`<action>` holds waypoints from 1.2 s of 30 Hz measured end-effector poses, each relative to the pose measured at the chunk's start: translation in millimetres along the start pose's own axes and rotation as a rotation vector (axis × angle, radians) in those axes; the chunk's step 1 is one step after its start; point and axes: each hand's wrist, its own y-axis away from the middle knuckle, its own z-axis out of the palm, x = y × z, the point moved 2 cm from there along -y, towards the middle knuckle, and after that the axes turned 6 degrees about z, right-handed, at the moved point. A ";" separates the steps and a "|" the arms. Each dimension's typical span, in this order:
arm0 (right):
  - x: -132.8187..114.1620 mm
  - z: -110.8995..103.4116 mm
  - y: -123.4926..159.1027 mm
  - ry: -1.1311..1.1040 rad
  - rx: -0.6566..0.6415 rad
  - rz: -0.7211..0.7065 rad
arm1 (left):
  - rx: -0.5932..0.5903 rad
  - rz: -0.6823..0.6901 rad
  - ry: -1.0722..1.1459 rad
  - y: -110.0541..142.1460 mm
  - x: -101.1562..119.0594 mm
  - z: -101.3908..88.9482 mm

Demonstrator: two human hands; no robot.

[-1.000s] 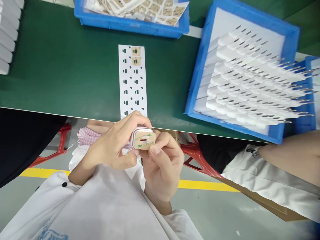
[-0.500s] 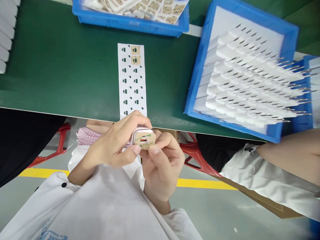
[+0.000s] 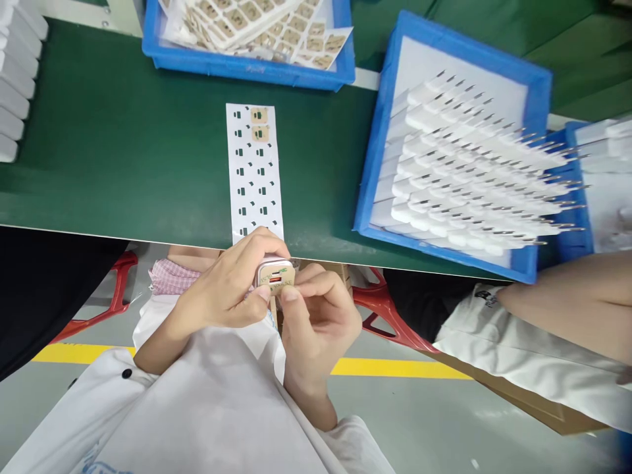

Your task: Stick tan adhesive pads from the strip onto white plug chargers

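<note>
My left hand (image 3: 222, 283) is wrapped round a white plug-in charger (image 3: 258, 266), fingers over the top and thumb at the lower edge. The end facing me has a slot-shaped port, and a tan adhesive sticker (image 3: 285, 274) with green print lies over that end, its cutout around the port. At the sticker's lower right corner, my right hand (image 3: 320, 322) pinches with thumb and forefinger. Just beyond my hands, a white backing sheet (image 3: 251, 174) lies on the green table, with two tan stickers (image 3: 259, 125) left at its far end.
A blue bin (image 3: 247, 74) of sticker sheets stands at the back. To the right, a blue tray (image 3: 368, 191) holds rows of white chargers (image 3: 444, 158) with metal pins. More white parts (image 3: 12, 85) line the left edge. A co-worker's arm (image 3: 567, 303) is at the right.
The sticker now sits squarer on the charger's end, with the red inside the port showing more plainly. Both hands have shifted slightly left as the view moved.
</note>
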 end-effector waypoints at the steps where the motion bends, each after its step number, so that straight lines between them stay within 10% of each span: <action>1: -1.2 -0.9 -0.6 0.078 0.014 -0.053 | 0.002 0.009 -0.013 -0.3 -0.9 0.4; 8: 1.5 -15.7 -14.4 0.480 0.093 -0.177 | 0.030 -0.012 -0.045 1.2 -14.6 4.5; 18: 25.2 3.1 -28.3 0.407 -0.339 0.102 | 0.072 -0.158 0.176 19.7 -34.4 3.9; 36: 31.1 3.0 -48.3 0.293 -0.350 0.154 | 0.090 -0.194 0.114 26.0 -54.3 4.8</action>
